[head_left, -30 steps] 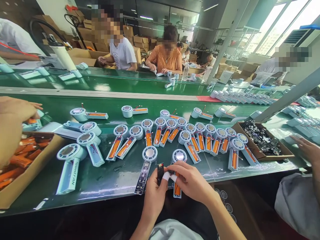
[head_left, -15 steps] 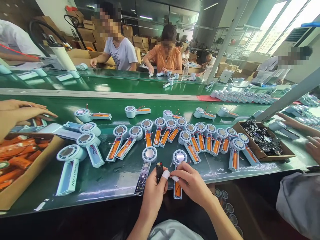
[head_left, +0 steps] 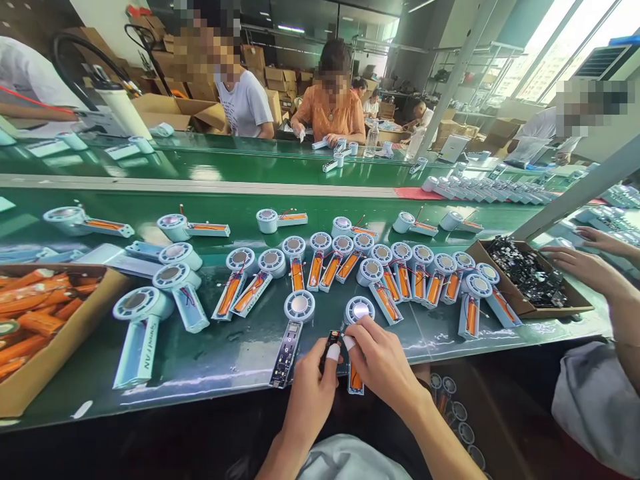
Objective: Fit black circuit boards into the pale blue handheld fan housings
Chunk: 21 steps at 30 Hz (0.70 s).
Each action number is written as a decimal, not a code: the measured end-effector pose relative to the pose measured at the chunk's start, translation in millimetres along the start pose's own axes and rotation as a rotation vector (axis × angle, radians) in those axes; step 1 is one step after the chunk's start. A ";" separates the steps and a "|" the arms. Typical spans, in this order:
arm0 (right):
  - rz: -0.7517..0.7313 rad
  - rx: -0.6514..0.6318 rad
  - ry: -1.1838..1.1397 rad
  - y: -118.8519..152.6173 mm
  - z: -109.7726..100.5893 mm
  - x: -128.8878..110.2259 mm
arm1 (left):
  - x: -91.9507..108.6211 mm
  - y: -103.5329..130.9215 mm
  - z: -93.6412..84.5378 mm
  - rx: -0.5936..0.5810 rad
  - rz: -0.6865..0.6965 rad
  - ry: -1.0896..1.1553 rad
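My left hand [head_left: 316,373] is closed around a small black circuit board [head_left: 332,339], whose upper end shows past the thumb. Close beside it, my right hand [head_left: 384,357] has its thumb and fingers pinched together; whatever lies between them is too small to make out. White covers sit on both thumbs. Under the right hand lies a light-blue handheld fan [head_left: 359,309], with an orange battery [head_left: 355,379] showing in its handle. To the left of my hands, another fan [head_left: 299,306] has a black circuit board [head_left: 285,355] lying along its handle.
Several open-handled fans [head_left: 343,245] with orange batteries fan out across the bench. A carton of orange batteries [head_left: 107,293] stands left, a carton of circuit boards [head_left: 575,309] right. A co-worker's hand [head_left: 575,263] is beside the right carton. More fans lie on the green belt [head_left: 320,208].
My left hand has shifted slightly right with the circuit board; my right-hand fingers have moved up over the fan. Belt fans have moved right. A co-worker's hand has left the left carton.
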State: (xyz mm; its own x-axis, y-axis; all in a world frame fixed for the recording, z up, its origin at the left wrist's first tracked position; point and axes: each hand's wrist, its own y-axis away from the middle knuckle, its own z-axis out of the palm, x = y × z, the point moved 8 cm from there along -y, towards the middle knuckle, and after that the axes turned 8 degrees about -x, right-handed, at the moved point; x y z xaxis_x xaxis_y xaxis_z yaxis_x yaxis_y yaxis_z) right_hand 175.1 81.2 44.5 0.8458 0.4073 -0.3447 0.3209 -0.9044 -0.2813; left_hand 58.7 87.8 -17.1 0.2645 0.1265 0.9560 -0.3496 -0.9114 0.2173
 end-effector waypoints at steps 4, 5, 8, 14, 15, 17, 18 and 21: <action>0.028 0.001 -0.024 -1.1 1.4 -2.5 | 8.7 0.2 -2.6 0.022 0.065 -0.128; 0.038 0.005 -0.034 -0.7 1.4 -2.2 | 11.4 0.6 -3.6 0.030 0.091 -0.170; 0.060 0.005 -0.065 0.7 1.7 -1.3 | 16.0 2.0 -5.2 0.048 0.152 -0.257; 0.099 -0.007 -0.005 0.0 3.0 -3.8 | 13.3 3.9 -5.5 0.073 0.215 -0.293; 0.105 -0.007 0.003 -0.5 3.3 -4.4 | 13.4 4.3 -6.1 0.082 0.227 -0.295; 0.117 -0.012 -0.019 -1.2 4.6 -4.5 | 14.6 5.2 -7.3 0.094 0.247 -0.289; 0.124 -0.013 -0.044 -1.3 5.1 -3.9 | 15.5 5.4 -7.6 0.094 0.250 -0.278; 0.142 -0.007 -0.121 -0.4 5.5 -0.8 | 14.0 4.0 -5.9 0.055 0.190 -0.185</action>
State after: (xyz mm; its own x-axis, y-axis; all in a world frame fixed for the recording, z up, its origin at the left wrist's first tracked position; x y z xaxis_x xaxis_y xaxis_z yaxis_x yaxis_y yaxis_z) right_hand 172.0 81.9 40.0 0.8254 0.2870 -0.4862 0.2050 -0.9547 -0.2156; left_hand 55.6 88.2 -1.6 0.3608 -0.1176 0.9252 -0.3602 -0.9326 0.0220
